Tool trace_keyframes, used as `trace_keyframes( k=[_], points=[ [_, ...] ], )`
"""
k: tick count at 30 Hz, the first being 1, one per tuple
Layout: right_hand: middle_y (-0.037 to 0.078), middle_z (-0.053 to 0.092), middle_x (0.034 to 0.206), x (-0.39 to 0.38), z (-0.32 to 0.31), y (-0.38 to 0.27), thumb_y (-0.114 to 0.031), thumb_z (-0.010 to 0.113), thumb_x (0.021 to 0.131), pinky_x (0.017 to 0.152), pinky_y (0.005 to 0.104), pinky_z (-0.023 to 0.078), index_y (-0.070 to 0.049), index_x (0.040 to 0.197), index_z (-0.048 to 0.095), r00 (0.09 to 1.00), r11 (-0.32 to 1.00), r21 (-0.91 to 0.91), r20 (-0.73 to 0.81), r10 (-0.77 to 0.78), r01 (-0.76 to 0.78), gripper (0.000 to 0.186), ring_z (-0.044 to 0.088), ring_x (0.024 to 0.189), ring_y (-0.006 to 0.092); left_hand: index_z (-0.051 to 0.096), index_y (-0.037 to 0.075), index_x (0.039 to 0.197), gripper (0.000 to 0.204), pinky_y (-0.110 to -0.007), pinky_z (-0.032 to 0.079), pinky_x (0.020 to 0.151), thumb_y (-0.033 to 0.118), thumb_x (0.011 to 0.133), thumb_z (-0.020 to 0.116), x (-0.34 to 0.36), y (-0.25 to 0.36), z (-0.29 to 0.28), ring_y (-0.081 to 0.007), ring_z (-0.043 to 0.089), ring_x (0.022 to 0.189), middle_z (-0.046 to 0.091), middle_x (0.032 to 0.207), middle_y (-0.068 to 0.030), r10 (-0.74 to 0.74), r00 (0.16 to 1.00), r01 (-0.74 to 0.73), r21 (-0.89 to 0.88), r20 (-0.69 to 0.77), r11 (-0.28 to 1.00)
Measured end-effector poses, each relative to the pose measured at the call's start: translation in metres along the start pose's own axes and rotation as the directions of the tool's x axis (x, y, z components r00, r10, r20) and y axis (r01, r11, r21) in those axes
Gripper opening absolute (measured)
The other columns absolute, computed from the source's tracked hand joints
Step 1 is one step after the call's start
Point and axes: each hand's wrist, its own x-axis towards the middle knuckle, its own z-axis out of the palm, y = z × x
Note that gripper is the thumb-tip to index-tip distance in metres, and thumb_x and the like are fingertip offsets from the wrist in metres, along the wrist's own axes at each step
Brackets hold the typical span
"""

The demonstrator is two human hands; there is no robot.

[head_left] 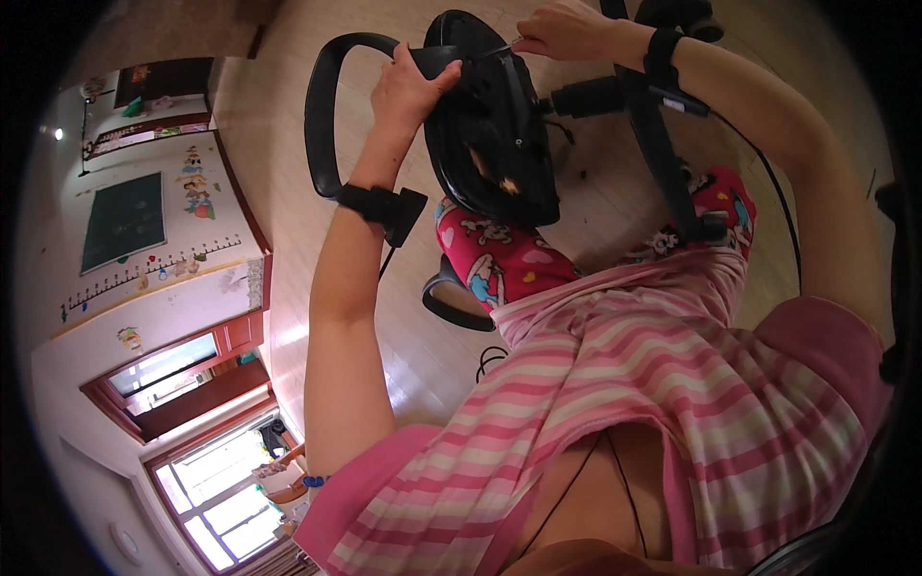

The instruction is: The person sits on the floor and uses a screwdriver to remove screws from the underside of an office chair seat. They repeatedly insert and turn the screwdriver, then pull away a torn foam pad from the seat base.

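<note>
A black office chair lies on its side in front of me, with the underside of its seat [451, 144] turned partly toward my right hand. My left hand [405, 94] is closed around the inner end of a black loop armrest [321, 125], its thumb along the bracket that reaches the seat. At the seat's upper part, my right hand [567, 31] pinches a thin metal tool [501, 48] whose tip points at that bracket. The tool's exact kind is too small to tell, and the screw it may touch is hidden. A second armrest [457, 300] rests low beside my leg.
The chair's post [584, 98] and legged base [663, 144] extend to the right, with a caster [709, 227] close to my knees. Dark cables hang from both wrist straps. Pale floor [274, 182] spreads left toward a wall with a green board [125, 223].
</note>
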Motion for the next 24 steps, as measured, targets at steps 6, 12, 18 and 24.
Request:
trace_keyframes(
  k=[6, 12, 18, 24],
  points=[
    [-0.009, 0.032, 0.055, 0.007, -0.017, 0.019, -0.042, 0.042, 0.101, 0.039, 0.0209, 0.025, -0.006, 0.098, 0.063, 0.642, 0.362, 0.619, 0.764, -0.07, -0.697, 0.042, 0.03, 0.044, 0.0034, 0.045, -0.001, 0.134, 0.099, -0.046, 0.053, 0.083, 0.071, 0.07, 0.066, 0.001, -0.001, 0.001, -0.0391, 0.064, 0.101, 0.062, 0.111, -0.0253, 0.003, 1.0, -0.003, -0.002, -0.001, 1.0],
    [-0.006, 0.036, 0.054, 0.001, -0.002, -0.001, -0.042, 0.044, 0.101, 0.037, 0.0205, 0.024, -0.005, 0.09, 0.062, 0.998, 0.99, -0.131, 0.048, -0.047, 0.053, 0.043, 0.03, 0.041, 0.0042, 0.045, -0.001, 0.134, 0.099, -0.046, 0.053, 0.083, 0.071, 0.07, 0.066, 0.001, 0.0, 0.001, -0.0394, 0.064, 0.102, 0.062, 0.111, -0.0253, 0.011, 1.0, -0.011, -0.005, -0.002, 1.0],
    [-0.003, 0.039, 0.054, -0.011, -0.012, -0.008, -0.042, 0.045, 0.101, 0.035, 0.0205, 0.025, -0.005, 0.084, 0.061, 0.917, 0.807, 0.459, 0.317, 0.243, -0.372, 0.044, 0.031, 0.04, 0.0054, 0.044, -0.001, 0.135, 0.099, -0.046, 0.052, 0.084, 0.071, 0.07, 0.066, -0.001, 0.003, -0.003, -0.0397, 0.064, 0.101, 0.062, 0.111, -0.0257, -0.006, 1.0, 0.006, 0.001, 0.016, 1.0],
    [-0.003, 0.042, 0.056, 0.0, -0.006, 0.003, -0.039, 0.043, 0.102, 0.037, 0.0227, 0.028, -0.003, 0.089, 0.061, 0.966, 0.948, 0.275, 0.241, 0.095, -0.161, 0.043, 0.035, 0.042, 0.008, 0.044, -0.001, 0.135, 0.1, -0.046, 0.052, 0.084, 0.072, 0.07, 0.065, 0.0, 0.001, 0.001, -0.0397, 0.063, 0.102, 0.062, 0.111, -0.026, 0.002, 1.0, -0.002, 0.002, -0.002, 1.0]
  ],
)
